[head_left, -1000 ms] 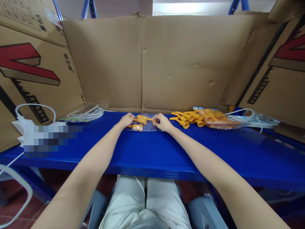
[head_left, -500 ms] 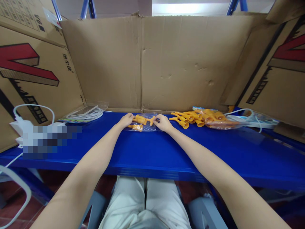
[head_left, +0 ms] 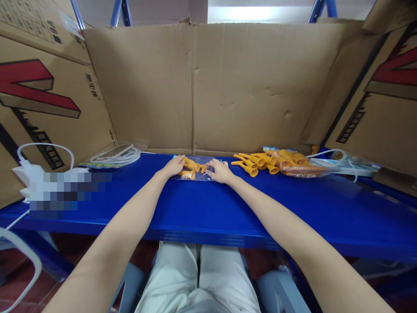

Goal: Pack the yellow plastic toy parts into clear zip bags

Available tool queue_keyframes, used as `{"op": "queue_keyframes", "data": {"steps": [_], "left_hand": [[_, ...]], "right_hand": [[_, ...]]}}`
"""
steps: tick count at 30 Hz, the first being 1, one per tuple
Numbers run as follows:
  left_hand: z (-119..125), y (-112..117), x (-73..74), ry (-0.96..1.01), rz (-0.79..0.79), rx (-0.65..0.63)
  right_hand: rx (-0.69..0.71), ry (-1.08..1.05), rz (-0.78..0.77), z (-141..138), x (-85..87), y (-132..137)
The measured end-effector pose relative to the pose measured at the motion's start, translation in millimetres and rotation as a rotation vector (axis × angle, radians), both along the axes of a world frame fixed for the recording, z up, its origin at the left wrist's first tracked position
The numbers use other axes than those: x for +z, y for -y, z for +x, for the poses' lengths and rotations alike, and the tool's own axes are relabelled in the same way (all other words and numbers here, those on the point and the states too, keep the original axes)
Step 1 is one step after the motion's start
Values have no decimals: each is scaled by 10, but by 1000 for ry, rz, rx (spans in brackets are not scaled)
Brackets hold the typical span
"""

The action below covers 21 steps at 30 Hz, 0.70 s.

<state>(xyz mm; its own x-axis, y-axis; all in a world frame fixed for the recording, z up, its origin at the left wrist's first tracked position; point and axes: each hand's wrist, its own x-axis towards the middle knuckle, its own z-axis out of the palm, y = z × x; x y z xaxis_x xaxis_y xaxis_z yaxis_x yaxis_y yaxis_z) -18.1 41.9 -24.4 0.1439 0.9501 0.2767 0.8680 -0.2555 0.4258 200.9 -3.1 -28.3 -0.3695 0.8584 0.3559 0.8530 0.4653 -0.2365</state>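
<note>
Both hands have sunk onto the clear bag (head_left: 199, 173) of orange plastic pieces (head_left: 192, 165) on the blue tabletop (head_left: 208, 204). The left hand (head_left: 174, 165) lies flat and the right hand (head_left: 220, 171) curls on the film, grip unclear. The loose orange pile (head_left: 257, 160) stays at 3 o'clock.

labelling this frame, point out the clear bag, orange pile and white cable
clear bag (head_left: 199, 176), head view, its near edge
orange pile (head_left: 260, 160), head view, a middle piece
white cable (head_left: 128, 157), head view, coil

Blue table (head_left: 208, 208). On it, orange pegs (head_left: 192, 166), clear bag (head_left: 203, 174), white cable (head_left: 119, 155). Behind it, brown cardboard (head_left: 228, 87); left box (head_left: 81, 126) printed red and black.
</note>
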Motion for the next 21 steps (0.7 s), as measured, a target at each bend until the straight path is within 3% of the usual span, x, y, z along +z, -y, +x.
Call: {"op": "queue_keyframes", "data": {"steps": [6,10,21], "left_hand": [[-13,3,-5,38,-69,-85],[-5,-2,-7,11,-42,-64],[-32,1,22,-109,151,-69]], "right_hand": [[127,-63,-63,-15,21,-8],[178,-60,-50,-9,-25,-60],[124,-67,-64,16,-187,-291]]}}
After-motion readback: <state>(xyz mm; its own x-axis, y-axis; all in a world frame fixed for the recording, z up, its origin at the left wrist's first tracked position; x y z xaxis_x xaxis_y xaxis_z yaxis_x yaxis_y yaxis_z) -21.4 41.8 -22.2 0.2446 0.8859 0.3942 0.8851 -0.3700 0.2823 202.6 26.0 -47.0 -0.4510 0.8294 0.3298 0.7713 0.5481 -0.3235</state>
